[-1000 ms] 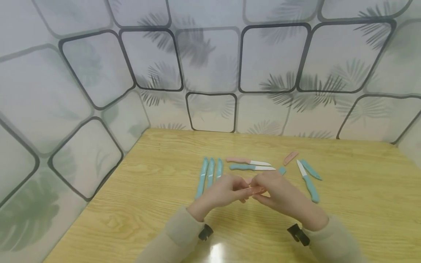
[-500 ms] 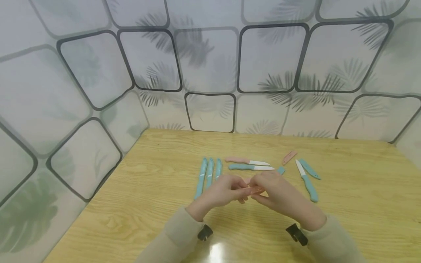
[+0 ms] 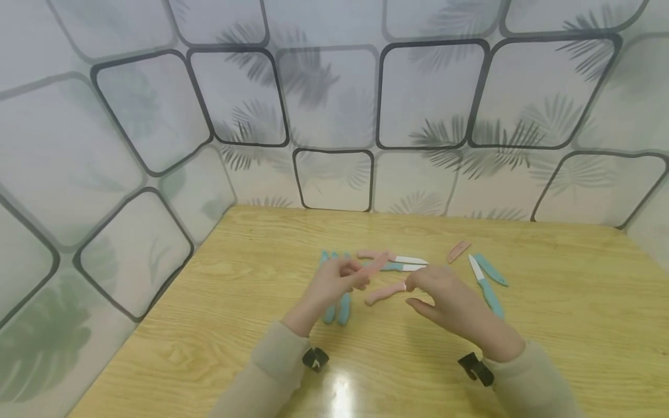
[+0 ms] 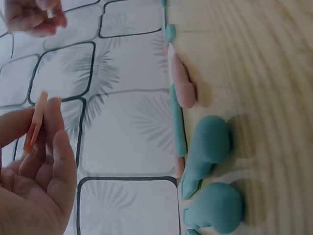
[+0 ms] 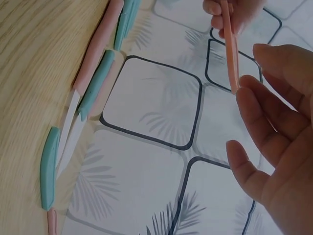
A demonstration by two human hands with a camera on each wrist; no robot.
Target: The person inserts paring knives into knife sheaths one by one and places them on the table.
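Note:
My left hand point(image 3: 334, 285) pinches a slim pink knife sheath point(image 3: 375, 265) between thumb and fingers, raised above the table. Its narrow edge and hollow side face the left wrist view, where the sheath point(image 4: 36, 120) stands nearly upright. Free of any object, my right hand point(image 3: 452, 299) has its fingers loosely bent and thumb apart. In the right wrist view its fingertips come right up to the sheath's end point(image 5: 233, 73). Below and between the hands lies a pink-handled paring knife point(image 3: 384, 293); the right hand covers its blade in the head view.
Behind lie a pink knife point(image 3: 410, 259) and a teal knife point(image 3: 414, 267) with bare white blades. Several teal sheathed knives point(image 3: 343, 310) stand in a row, partly behind the left hand. Rightward are a teal knife point(image 3: 488, 293), a teal sheath point(image 3: 491, 270) and a pink sheath point(image 3: 459, 251).
The hands, earlier together at the pink sheath, have come apart. My left hand has moved left and away from me with the sheath; my right hand has let go. The pink knife's handle now shows.

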